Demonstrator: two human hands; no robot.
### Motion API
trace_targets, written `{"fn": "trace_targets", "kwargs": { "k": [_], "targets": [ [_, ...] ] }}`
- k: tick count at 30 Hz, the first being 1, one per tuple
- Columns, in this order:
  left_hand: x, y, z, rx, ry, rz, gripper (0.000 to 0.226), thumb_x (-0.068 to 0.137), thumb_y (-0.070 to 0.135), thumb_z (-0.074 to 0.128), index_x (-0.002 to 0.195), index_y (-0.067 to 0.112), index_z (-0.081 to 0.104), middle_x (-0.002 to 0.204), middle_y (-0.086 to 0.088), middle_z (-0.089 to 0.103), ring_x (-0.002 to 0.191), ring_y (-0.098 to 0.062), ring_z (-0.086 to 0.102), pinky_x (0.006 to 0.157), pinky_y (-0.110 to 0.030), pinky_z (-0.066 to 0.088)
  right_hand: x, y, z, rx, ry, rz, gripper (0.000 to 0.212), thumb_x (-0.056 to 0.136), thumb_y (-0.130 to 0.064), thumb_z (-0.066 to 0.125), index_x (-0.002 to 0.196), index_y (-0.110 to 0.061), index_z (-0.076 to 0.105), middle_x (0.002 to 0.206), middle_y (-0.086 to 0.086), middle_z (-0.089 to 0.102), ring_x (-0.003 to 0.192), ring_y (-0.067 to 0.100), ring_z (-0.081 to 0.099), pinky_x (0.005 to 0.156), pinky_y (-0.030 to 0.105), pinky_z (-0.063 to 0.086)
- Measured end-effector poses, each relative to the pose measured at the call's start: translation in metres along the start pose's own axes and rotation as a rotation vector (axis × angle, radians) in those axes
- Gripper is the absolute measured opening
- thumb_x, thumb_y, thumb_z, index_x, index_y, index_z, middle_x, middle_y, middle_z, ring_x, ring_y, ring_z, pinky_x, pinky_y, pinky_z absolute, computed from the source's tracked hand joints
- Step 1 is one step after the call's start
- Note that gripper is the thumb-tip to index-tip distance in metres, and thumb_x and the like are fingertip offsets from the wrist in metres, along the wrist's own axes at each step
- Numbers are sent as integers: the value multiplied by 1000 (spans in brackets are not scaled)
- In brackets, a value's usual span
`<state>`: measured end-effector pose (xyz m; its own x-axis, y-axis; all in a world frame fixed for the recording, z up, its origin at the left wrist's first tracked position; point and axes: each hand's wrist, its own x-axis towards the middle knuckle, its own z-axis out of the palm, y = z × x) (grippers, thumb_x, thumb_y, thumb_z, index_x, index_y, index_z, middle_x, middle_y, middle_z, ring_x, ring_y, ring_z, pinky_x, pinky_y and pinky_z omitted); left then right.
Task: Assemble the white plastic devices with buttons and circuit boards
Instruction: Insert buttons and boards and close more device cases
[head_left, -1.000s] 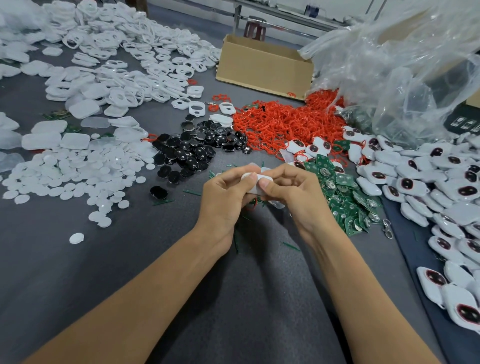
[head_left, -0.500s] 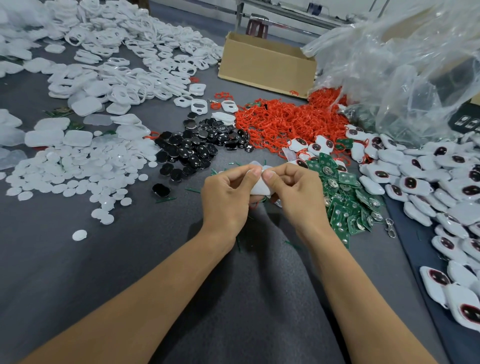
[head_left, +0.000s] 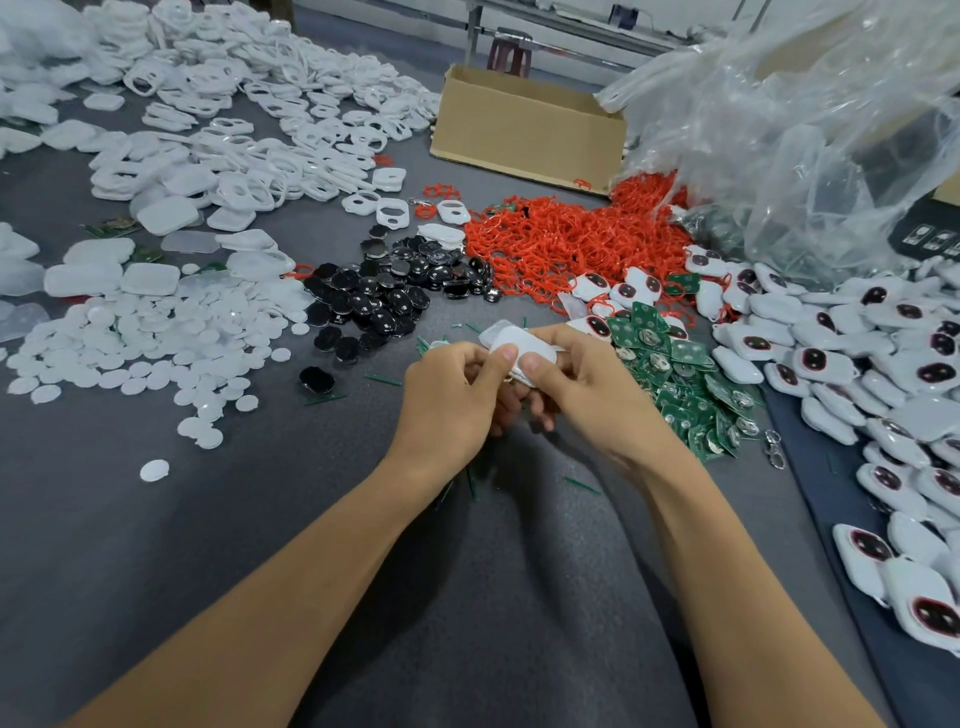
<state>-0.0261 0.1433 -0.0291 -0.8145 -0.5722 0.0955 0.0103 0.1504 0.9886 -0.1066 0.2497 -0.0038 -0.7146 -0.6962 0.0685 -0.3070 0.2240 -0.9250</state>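
Grey table (head_left: 156, 545), cardboard box (head_left: 524, 130) behind; left hand (head_left: 447, 400), right hand (head_left: 587, 395) pinch white casing (head_left: 519, 345).

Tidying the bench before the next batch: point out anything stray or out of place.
Green slivers litter the grey cloth. One black button and one white disc lie apart from their piles. A circuit board sits among white shells, far left.
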Motion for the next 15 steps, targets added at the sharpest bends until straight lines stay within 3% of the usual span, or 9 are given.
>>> {"fn": "trace_targets", "kwargs": {
  "k": [4,9,15],
  "targets": [
    [-1,2,-1,109,-55,43,36,99,25,51,73,4,64,55,-1,66,41,-8,55,44,-13,38,-1,0,-2,-18,-28,-4,19,96,1,48,114,2,54,57,-5,52,44,-1,45,43,12,34],
    [-5,4,0,114,-58,77,33,99,20,51,75,2,65,55,1,65,41,-6,53,46,-13,38,-2,-2,-3,-40,-25,-50,22,94,5,49,112,-2,60,65,6,53,59,10,47,54,15,36],
    [-6,6,-1,-11,-92,86,32,99,14,51,73,3,67,57,-3,65,43,-9,53,46,-18,43,-5,-7,-3,-23,24,-92,25,91,11,49,105,-4,63,58,0,53,47,0,45,49,10,32]
  ]
}}
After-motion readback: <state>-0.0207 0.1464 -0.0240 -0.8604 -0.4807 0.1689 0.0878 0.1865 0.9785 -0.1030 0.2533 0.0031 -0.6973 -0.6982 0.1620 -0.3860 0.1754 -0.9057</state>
